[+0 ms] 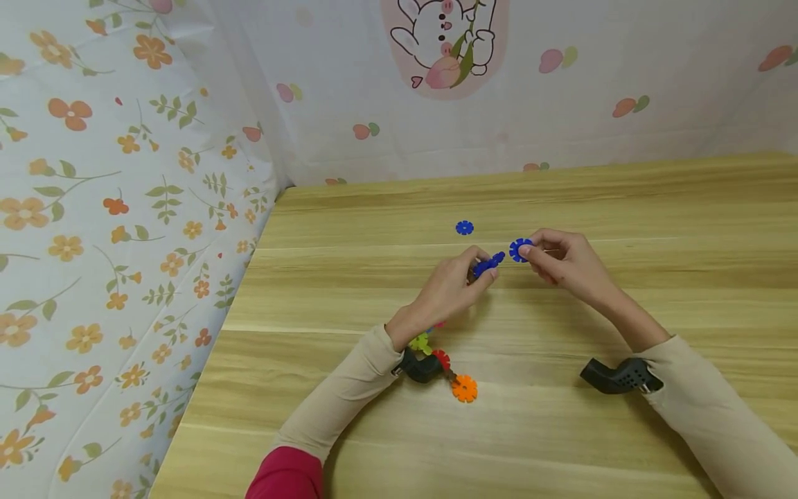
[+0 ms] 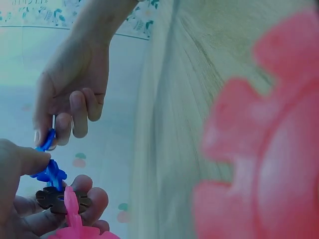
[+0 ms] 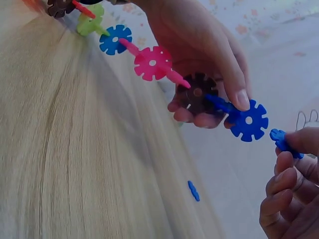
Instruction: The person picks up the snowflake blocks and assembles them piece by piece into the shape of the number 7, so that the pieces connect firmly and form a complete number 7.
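My left hand (image 1: 445, 281) grips one end of a chain of notched plastic snowflake discs. At that end, a brown disc (image 3: 192, 102) lies by the fingers and a blue end disc (image 3: 256, 127) sticks out past the thumb. My right hand (image 1: 570, 267) pinches a single blue snowflake disc (image 1: 516, 251) between thumb and fingers. A small gap separates it from the chain's end in the right wrist view. Down the chain follow a pink disc (image 3: 144, 69), a teal disc (image 3: 109, 45) and a green disc (image 3: 89, 27).
One loose blue disc (image 1: 464, 227) lies on the wooden table (image 1: 349, 277) beyond the hands. The chain's orange end disc (image 1: 465, 389) hangs or lies near the left wrist's black camera mount (image 1: 420, 367). Another black mount (image 1: 614, 376) is on the right wrist. Patterned cloth (image 1: 337, 90) borders the table.
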`<act>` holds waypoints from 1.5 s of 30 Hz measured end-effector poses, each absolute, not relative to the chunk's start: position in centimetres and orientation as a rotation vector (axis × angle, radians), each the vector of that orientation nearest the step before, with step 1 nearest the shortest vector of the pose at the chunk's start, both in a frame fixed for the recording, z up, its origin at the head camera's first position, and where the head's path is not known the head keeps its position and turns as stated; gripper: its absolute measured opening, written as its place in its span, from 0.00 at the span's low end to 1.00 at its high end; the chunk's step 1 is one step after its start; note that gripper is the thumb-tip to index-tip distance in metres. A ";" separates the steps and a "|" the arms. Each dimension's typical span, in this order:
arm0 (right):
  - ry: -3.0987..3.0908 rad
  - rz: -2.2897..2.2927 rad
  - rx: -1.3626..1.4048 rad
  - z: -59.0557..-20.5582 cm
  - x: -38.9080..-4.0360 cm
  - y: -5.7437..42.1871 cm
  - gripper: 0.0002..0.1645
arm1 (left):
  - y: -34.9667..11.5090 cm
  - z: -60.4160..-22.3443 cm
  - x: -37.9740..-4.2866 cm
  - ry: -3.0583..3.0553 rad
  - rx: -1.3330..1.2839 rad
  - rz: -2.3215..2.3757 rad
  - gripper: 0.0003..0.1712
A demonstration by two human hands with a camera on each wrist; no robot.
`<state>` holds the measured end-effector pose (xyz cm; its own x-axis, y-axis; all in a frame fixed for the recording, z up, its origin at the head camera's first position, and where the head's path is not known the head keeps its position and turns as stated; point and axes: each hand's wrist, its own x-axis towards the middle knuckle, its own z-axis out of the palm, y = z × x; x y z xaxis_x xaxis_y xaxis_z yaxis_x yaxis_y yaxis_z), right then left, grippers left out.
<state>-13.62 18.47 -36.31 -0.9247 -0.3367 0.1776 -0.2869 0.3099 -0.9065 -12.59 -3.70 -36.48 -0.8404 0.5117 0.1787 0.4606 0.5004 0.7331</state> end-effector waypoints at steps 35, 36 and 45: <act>2.722 -1.513 -0.542 -35.4 -12.4 16.3 0.22 | -3.3 -36.1 -12.3 2.737 0.991 1.247 0.13; 2.718 -1.513 -0.539 -35.5 -12.4 16.3 0.22 | -3.3 -36.1 -12.3 2.734 0.999 1.251 0.13; 2.696 -1.577 -0.501 -34.1 -11.2 15.1 0.19 | -3.4 -36.1 -12.2 2.776 0.978 1.254 0.15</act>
